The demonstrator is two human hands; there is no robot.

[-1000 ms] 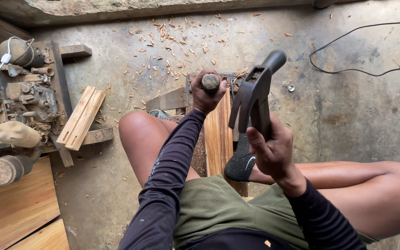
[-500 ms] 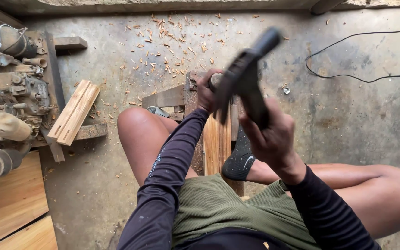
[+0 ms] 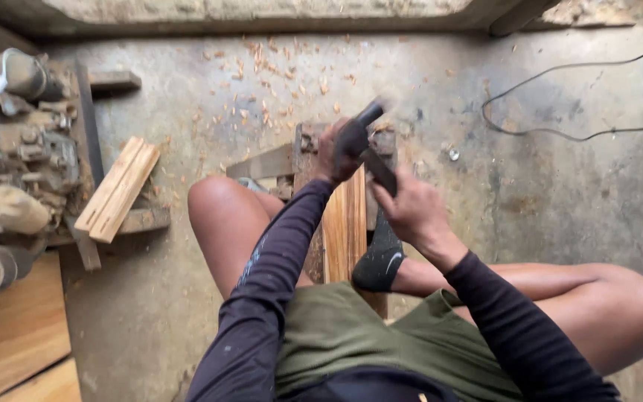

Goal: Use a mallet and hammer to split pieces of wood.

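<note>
Fingers of the right hand [image 3: 411, 212] are wrapped tight round the hammer [image 3: 366, 145] handle, its blurred head right at the left hand [image 3: 334, 152], whose fingers are closed on what looks like a chisel, mostly hidden, over the plank [image 3: 344, 231] between the knees. A good blow should land square on the tool's end, clear of the knuckles, with the plank held steady by the sock foot [image 3: 381, 260]

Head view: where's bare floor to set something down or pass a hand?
Widest bare patch: grey concrete floor right of the upright wooden plank, below the black cable. A narrower strip lies between the pale wood slats and the left knee. Crowded: the plank, where left hand and right hand with the dark hammer work; also the dusty machine.
</note>
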